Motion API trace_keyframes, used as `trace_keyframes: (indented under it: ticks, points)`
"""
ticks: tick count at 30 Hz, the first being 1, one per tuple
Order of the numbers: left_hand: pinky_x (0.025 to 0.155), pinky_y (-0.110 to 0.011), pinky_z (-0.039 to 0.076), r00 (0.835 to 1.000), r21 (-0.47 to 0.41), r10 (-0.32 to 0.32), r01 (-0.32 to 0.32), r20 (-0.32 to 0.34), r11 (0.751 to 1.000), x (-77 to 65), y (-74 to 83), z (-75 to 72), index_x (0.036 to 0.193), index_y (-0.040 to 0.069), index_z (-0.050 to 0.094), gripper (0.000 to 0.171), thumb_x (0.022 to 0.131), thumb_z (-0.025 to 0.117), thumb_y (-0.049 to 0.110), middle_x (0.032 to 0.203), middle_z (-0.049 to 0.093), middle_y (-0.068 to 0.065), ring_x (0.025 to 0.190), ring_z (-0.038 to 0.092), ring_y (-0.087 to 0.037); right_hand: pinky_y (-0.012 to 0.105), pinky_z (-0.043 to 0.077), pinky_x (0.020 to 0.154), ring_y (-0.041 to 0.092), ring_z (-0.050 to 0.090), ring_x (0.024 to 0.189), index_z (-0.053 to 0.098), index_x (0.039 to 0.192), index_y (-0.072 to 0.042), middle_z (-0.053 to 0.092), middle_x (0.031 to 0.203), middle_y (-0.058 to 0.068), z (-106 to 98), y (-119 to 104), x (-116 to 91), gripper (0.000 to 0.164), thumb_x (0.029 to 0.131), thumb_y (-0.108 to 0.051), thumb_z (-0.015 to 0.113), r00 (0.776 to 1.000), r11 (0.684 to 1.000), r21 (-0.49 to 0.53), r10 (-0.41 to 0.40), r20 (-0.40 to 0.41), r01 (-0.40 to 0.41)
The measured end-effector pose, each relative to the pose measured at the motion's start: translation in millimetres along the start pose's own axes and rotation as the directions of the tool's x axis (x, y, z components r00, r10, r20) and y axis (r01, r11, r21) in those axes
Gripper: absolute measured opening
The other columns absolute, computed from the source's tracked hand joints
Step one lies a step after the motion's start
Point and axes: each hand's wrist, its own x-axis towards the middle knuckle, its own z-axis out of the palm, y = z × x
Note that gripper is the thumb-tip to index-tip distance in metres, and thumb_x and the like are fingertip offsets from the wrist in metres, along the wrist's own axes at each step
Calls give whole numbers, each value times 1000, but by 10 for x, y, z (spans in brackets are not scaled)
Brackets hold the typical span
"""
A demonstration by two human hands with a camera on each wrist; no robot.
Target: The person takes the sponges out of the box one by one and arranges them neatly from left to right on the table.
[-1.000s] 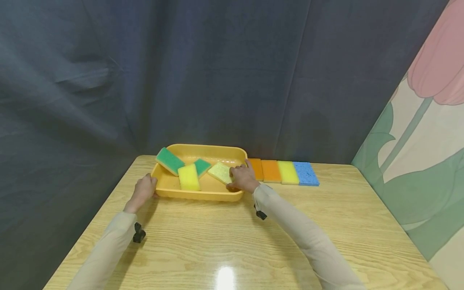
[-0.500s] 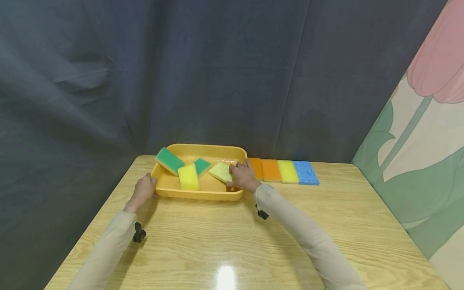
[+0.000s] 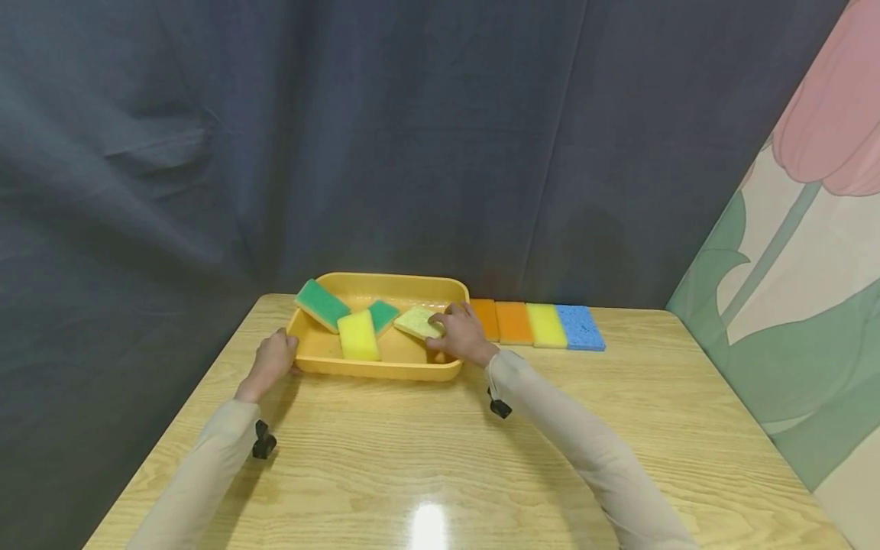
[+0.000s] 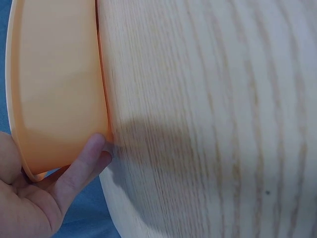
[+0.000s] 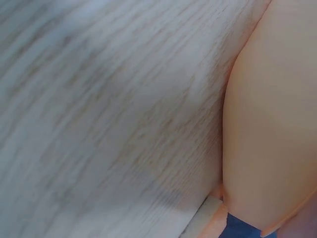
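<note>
A yellow plastic basin (image 3: 374,370) stands near the table's back edge. My left hand (image 3: 273,357) grips its left end; in the left wrist view, the left hand's fingers (image 4: 79,166) curl under the rim against the outer wall. Inside the basin, my right hand (image 3: 462,334) has thumb and fingers bent around the right end of a pale speckled yellow sponge (image 3: 415,321), partly covering it. Left of that sponge are a bright yellow sponge (image 3: 358,336), a smaller-looking green-topped sponge (image 3: 383,315) and a green-topped sponge (image 3: 322,305) leaning on the left rim.
Right of the basin, a row of sponges lies flat side by side: two orange sponges (image 3: 514,323), a yellow sponge (image 3: 546,325) and a blue sponge (image 3: 580,328). A dark curtain (image 3: 440,137) hangs behind the wooden table (image 3: 385,451); a flower-patterned wall (image 3: 804,305) stands at the right.
My right hand has shifted slightly, its thumb and fingers closing further around the pale yellow sponge's right end. The left hand and the basin have stayed in place.
</note>
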Motion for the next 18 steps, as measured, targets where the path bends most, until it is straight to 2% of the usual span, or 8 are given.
trace_keyframes:
  ticks: [4, 8, 13, 18]
  points:
    - [59, -41, 52, 1000, 0, 5, -5, 0, 1000, -13, 5, -10, 99, -18, 50, 31, 100, 31, 7, 78, 56, -26, 64, 61, -32, 46, 12, 118, 28, 49, 118, 67, 127, -16, 60, 119, 14, -3, 8, -10, 45, 91, -44, 68, 1000, 999, 25, -20, -23, 21]
    - [58, -40, 52, 1000, -3, 9, -9, 0, 1000, -18, 3, -12, 100, -18, 50, 31, 100, 32, 7, 79, 56, -27, 63, 61, -31, 46, 20, 115, 28, 50, 117, 67, 126, -14, 60, 120, 14, -13, 4, -19, 45, 91, -44, 68, 999, 999, 34, -31, -41, 32]
    - [54, -35, 51, 1000, -19, 12, -12, 7, 1000, -9, 0, -4, 101, -19, 49, 31, 101, 31, 7, 78, 56, -25, 59, 61, -28, 44, 34, 103, 30, 48, 113, 68, 124, -14, 57, 119, 15, -28, 8, -31, 46, 90, -44, 70, 993, 997, 49, -56, -106, 62]
    - [53, -34, 51, 1000, -28, 16, -16, 10, 999, 0, -14, -4, 103, -20, 49, 33, 100, 30, 8, 79, 56, -26, 58, 61, -28, 44, 40, 96, 32, 49, 110, 68, 124, -11, 56, 118, 18, -53, 11, -29, 47, 90, -43, 68, 981, 993, 75, -76, -177, 91]
